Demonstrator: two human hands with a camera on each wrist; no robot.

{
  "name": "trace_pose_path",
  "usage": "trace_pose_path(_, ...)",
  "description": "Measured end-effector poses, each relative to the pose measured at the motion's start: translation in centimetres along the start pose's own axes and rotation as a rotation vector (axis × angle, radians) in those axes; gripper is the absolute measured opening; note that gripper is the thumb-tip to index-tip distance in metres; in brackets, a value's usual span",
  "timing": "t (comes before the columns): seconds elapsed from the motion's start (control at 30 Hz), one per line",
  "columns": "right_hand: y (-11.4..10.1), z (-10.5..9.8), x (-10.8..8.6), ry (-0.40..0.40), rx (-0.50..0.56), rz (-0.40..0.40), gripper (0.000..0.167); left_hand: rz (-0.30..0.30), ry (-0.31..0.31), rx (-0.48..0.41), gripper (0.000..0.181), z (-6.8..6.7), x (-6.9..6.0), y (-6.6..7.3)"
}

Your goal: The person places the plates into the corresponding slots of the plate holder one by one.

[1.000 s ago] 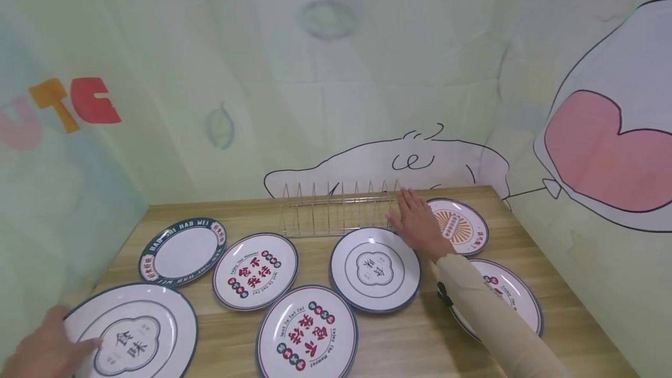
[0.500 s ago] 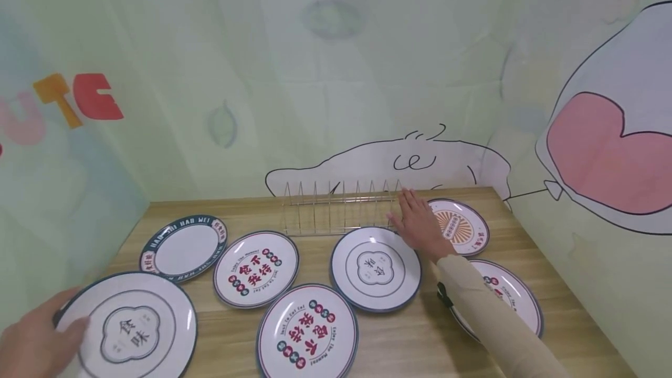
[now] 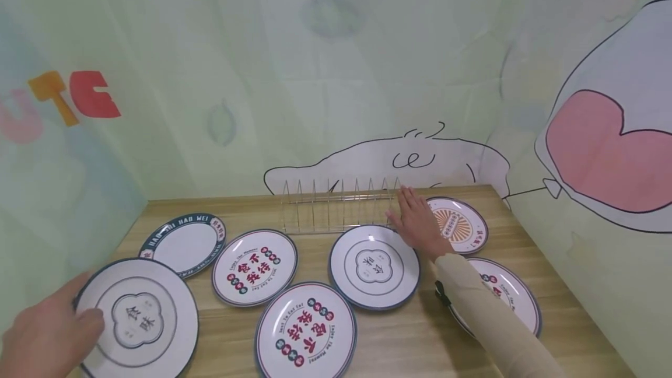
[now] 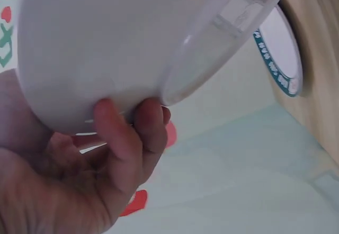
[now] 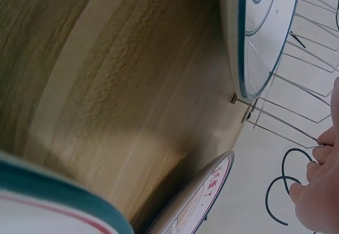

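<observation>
The left hand [image 3: 55,328] is up at the left edge of the desk [image 3: 399,346], its thumb uppermost and the other fingers bent beneath in a pinch (the left wrist view shows them curled at the knuckles). The right forearm [image 3: 485,314], in a beige sleeve [image 3: 509,343], slants across towards the back right corner. There the right hand [image 3: 417,223] points to the back edge, fingers straight and close together, thumb apart.
</observation>
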State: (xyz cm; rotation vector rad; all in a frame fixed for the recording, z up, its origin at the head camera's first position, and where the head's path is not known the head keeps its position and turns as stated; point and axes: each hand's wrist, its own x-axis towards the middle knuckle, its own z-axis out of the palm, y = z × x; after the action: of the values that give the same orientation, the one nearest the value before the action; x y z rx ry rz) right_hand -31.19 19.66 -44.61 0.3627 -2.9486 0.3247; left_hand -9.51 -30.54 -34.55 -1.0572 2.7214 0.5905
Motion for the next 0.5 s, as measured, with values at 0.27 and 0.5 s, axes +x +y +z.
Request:
trace_pose_path(0.27,-0.2,-0.1,-0.1,0.006,0.002,0.015,0.073,0.155,0.101,0.030,0.073,-0.7,-1.9,2.1)
trace_pose_path(0.5,0.1,0.2,0.0,0.021,-0.002,0.000,0.071,0.437,0.235,0.032,0.067,-0.8,-2.6,3.4)
